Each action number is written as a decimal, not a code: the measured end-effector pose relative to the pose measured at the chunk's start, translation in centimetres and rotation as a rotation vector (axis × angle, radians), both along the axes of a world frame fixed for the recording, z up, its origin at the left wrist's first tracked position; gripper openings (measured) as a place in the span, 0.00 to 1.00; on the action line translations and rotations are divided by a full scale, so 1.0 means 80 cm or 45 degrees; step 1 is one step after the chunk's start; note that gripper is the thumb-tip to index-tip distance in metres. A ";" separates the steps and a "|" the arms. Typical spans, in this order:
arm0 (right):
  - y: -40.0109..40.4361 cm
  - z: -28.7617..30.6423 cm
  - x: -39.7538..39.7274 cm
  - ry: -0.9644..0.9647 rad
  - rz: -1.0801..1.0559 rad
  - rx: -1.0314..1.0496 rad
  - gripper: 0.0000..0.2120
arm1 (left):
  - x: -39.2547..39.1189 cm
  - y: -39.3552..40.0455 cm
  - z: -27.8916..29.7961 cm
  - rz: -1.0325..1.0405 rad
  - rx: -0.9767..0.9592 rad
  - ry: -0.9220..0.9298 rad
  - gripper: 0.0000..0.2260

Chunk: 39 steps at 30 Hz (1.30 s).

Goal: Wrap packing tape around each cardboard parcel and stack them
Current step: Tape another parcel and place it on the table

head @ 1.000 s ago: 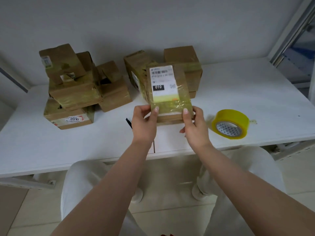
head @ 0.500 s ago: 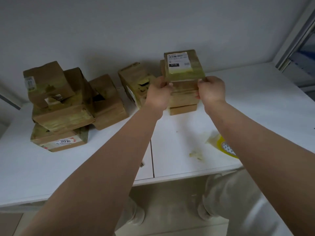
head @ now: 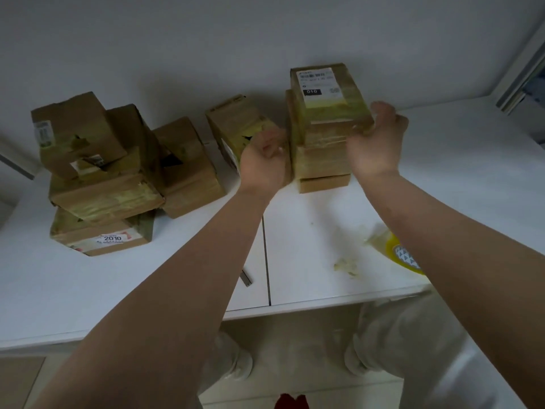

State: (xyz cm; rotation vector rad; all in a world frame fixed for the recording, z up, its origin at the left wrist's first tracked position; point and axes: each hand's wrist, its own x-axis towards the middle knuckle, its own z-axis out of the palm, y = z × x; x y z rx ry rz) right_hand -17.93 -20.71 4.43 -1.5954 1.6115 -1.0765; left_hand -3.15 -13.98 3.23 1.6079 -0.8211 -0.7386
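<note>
The taped parcel with the white "010" label (head: 326, 95) lies on top of a stack of parcels (head: 323, 160) at the back middle of the white table (head: 472, 178). My right hand (head: 376, 140) curls around the top parcel's front right corner, thumb and fingers touching it. My left hand (head: 262, 163) is blurred, just left of the stack, with loosely curled fingers that hold nothing. The yellow tape roll (head: 405, 256) lies near the table's front edge, partly hidden by my right forearm.
A loose pile of taped parcels (head: 103, 196) fills the back left. One more parcel (head: 236, 125) leans behind my left hand. Tape scraps (head: 346, 265) and a thin dark tool (head: 246, 278) lie near the front edge. The wall is close behind the stack.
I carried the "010" parcel from in front of me to the top of the stack. My left hand has come off it and drawn back to the left.
</note>
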 end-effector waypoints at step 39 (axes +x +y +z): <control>0.191 -0.038 -0.052 0.268 0.483 0.441 0.12 | -0.046 0.244 -0.041 -0.338 0.330 -0.278 0.37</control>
